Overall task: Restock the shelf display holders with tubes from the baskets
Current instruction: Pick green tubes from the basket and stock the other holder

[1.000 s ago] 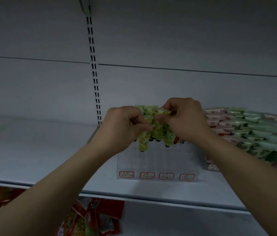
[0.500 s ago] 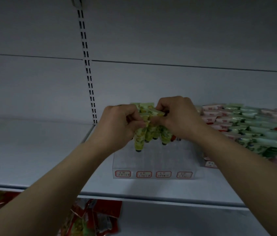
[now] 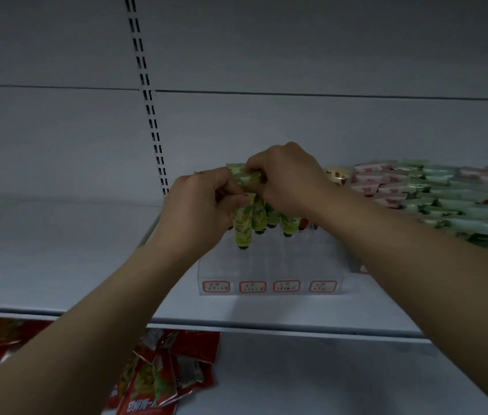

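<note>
I see my left hand (image 3: pixel 203 205) and right hand (image 3: pixel 284 178) both pinched closed on a bunch of green tubes (image 3: pixel 254 217), caps down over the clear holder (image 3: pixel 269 265), with stocked tubes (image 3: pixel 446 196) at three o'clock.

shelf (image 3: pixel 42 253) left bare (wide), packets (image 3: pixel 446 199) crowd right
</note>
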`<state>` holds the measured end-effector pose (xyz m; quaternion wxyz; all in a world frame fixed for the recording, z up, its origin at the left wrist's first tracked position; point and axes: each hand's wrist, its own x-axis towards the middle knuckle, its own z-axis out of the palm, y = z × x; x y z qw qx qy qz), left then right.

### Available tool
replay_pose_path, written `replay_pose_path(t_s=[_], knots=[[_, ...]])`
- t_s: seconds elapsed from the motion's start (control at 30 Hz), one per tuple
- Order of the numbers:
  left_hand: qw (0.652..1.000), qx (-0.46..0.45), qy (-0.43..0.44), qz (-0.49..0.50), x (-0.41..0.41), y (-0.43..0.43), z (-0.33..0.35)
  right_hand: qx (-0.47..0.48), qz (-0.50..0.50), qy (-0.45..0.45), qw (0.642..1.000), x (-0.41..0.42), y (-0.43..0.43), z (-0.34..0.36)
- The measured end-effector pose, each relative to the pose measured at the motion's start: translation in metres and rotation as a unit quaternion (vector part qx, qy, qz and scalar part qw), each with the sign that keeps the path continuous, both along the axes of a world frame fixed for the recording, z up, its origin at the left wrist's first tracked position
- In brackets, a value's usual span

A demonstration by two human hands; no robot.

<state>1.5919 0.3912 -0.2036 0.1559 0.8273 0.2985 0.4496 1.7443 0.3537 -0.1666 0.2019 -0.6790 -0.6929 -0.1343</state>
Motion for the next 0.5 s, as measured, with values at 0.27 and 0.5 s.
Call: replay_pose_path(t_s=[0.27, 0.5], knots=[[0.991, 0.129, 0.022, 0.023, 0.002, 0.008, -0.005, -0.008, 0.046, 0.034, 0.998, 0.011, -0.006, -0.005], [0.994, 0.108, -0.018, 0.030, 0.006, 0.005, -0.007, -0.031, 0.038, 0.037, 0.998, 0.011, -0.005, -0.001]])
